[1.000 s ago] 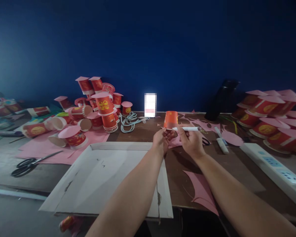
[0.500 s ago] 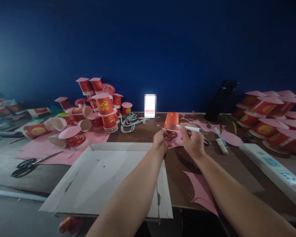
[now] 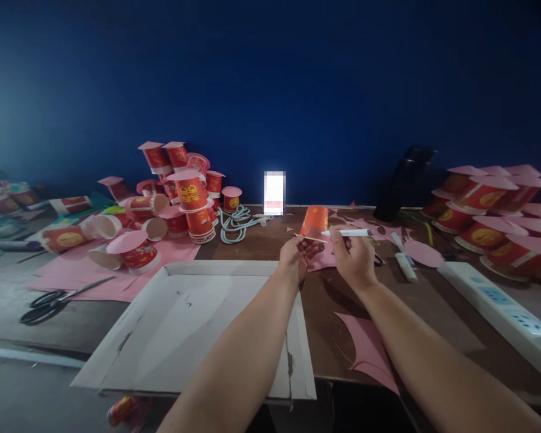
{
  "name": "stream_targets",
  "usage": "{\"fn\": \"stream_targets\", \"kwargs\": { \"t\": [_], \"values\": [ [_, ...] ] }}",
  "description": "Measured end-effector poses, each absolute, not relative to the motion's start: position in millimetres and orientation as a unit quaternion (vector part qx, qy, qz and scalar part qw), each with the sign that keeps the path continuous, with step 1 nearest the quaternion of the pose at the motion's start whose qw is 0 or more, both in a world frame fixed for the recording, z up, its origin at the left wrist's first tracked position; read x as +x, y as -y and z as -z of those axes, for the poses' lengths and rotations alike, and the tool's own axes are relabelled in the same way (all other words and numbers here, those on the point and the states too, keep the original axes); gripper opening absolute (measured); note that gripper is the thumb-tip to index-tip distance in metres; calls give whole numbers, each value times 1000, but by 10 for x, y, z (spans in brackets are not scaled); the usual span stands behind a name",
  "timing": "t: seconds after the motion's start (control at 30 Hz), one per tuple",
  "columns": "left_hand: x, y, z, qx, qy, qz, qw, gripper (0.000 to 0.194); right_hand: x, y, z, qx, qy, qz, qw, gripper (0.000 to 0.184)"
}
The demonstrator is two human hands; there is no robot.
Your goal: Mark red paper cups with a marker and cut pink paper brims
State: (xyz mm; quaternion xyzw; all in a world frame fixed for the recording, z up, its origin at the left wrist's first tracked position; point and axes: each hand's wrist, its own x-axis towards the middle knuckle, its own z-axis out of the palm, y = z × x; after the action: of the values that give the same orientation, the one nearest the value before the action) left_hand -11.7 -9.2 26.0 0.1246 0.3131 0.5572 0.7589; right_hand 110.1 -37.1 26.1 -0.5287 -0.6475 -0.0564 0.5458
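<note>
My left hand [image 3: 296, 255] is closed on a red paper cup [image 3: 314, 222] with gold print, gripping it near its white rim, which faces down toward me. In my right hand [image 3: 354, 258] is a white marker pen [image 3: 351, 233], pinched between thumb and fingers. The marker's tip points left and sits at the cup's lower right side; whether it touches the cup I cannot tell. Pink paper scraps [image 3: 322, 257] lie on the table beneath both hands.
A shallow white cardboard tray [image 3: 207, 337] lies under my left forearm. Red cups with pink paper discs [image 3: 192, 195] stand at left, more [image 3: 491, 192] at right. Black scissors [image 3: 56, 304], a glue stick [image 3: 406, 266], a power strip [image 3: 500, 307] and a dark bottle [image 3: 403, 183] are around.
The cup has turned or shifted very slightly to the right in my left hand. The marker has tilted a little closer to level. Everything else looks the same.
</note>
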Motion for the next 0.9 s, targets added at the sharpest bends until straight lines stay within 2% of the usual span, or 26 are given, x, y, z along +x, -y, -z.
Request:
{"fn": "stream_targets", "kwargs": {
  "t": [0.9],
  "values": [
    [-110,91,-267,131,-319,-556,756,19,1104,381,-282,-518,663,40,539,30]
  ]
}}
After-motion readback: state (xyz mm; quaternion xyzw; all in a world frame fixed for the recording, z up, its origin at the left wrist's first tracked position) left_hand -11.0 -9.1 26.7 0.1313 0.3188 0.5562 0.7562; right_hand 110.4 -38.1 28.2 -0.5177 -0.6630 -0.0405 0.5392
